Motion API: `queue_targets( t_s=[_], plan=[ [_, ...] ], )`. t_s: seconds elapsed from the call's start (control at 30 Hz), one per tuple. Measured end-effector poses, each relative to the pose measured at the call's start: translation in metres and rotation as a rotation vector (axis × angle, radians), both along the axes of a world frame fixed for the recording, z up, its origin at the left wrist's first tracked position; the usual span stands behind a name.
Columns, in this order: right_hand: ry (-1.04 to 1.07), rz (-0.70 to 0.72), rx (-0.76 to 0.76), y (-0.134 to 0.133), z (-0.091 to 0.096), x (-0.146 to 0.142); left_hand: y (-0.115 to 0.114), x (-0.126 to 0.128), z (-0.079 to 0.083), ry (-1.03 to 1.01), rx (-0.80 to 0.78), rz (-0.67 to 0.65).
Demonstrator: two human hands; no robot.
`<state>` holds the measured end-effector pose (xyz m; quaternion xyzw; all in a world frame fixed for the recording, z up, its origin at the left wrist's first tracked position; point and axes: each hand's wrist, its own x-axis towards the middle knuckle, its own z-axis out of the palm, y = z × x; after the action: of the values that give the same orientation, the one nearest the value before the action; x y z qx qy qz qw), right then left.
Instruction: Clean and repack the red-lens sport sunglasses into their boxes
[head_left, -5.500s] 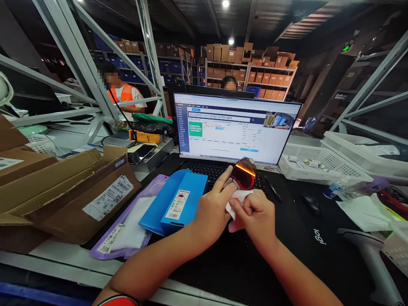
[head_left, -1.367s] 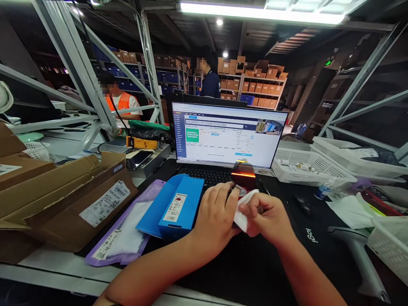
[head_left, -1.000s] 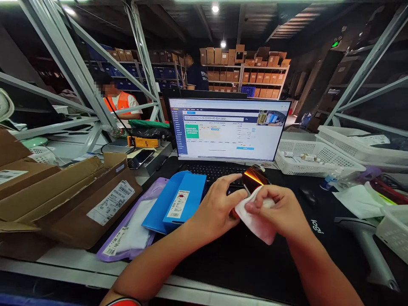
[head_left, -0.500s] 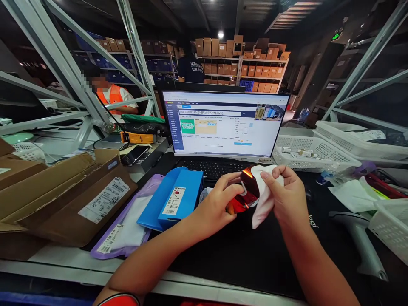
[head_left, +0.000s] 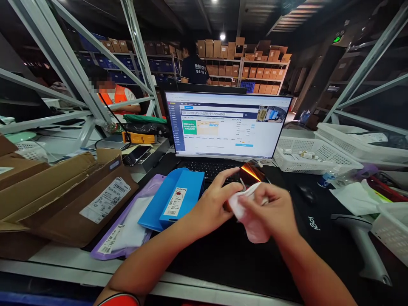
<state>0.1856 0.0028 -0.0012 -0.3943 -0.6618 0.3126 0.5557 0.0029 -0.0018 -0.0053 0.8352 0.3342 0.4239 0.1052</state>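
My left hand [head_left: 213, 204] grips a mirrored red-orange lens [head_left: 251, 173], which looks like part of a pair of sports glasses. Its lower part is hidden behind my fingers and the cloth. My right hand [head_left: 270, 212] is slightly blurred and pinches a white cloth [head_left: 250, 221] against the lens. The cloth looks pink where it hangs below my fingers. To the left of my left hand lies an open blue case [head_left: 181, 199] with a printed white label.
A purple mailer [head_left: 124, 225] lies under the blue case, and a cardboard box [head_left: 63, 199] stands at left. Behind my hands are a keyboard [head_left: 210, 170] and monitor [head_left: 228, 125]. At right are a white basket [head_left: 318, 155] and a handheld barcode scanner [head_left: 363, 242].
The lens has tilted back toward the keyboard from its raised position. My right hand has brought the cloth back over the lens, and the camera view has shifted slightly.
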Motion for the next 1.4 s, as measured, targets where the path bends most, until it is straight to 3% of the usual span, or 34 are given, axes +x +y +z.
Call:
queue_targets(
  t_s=[0.1,0.17,0.27,0.47,0.67,0.83,0.93,1.07,1.13,1.23,1.33,1.4],
  plan=[
    [0.37,0.112,-0.309,0.012,0.012,0.022,-0.005,-0.002,0.007,0.09,-0.029,-0.055],
    [0.525,0.162,-0.392,0.021,0.018,0.031,-0.006,-0.003,0.01,0.107,-0.034,-0.097],
    [0.588,0.181,-0.425,0.031,0.018,0.031,-0.005,-0.004,0.01,0.112,-0.047,-0.118],
    [0.627,0.013,-0.27,0.018,-0.002,-0.004,0.001,-0.002,-0.001,0.083,0.0,0.001],
    [0.269,-0.293,0.045,-0.001,-0.017,-0.023,0.004,0.005,-0.011,0.037,0.051,0.129],
    [0.215,-0.281,0.235,-0.012,-0.035,-0.036,-0.001,0.011,-0.018,-0.087,0.418,0.327],
    [0.287,-0.251,0.182,-0.011,-0.029,-0.03,-0.003,0.012,-0.02,-0.092,0.562,0.308],
    [0.669,-0.033,-0.141,0.003,0.0,-0.006,-0.003,0.017,-0.018,0.012,0.612,0.262],
    [0.807,0.03,-0.225,0.009,0.006,-0.004,-0.001,0.02,-0.019,0.048,0.633,0.259],
    [0.816,-0.054,-0.146,0.008,-0.01,-0.021,0.002,0.022,-0.022,0.047,0.655,0.254],
    [0.643,-0.171,-0.035,0.001,-0.037,-0.044,0.005,0.02,-0.026,0.03,0.673,0.264],
    [0.574,-0.142,-0.046,0.0,-0.044,-0.049,0.005,0.017,-0.028,0.032,0.699,0.289]
  ],
)
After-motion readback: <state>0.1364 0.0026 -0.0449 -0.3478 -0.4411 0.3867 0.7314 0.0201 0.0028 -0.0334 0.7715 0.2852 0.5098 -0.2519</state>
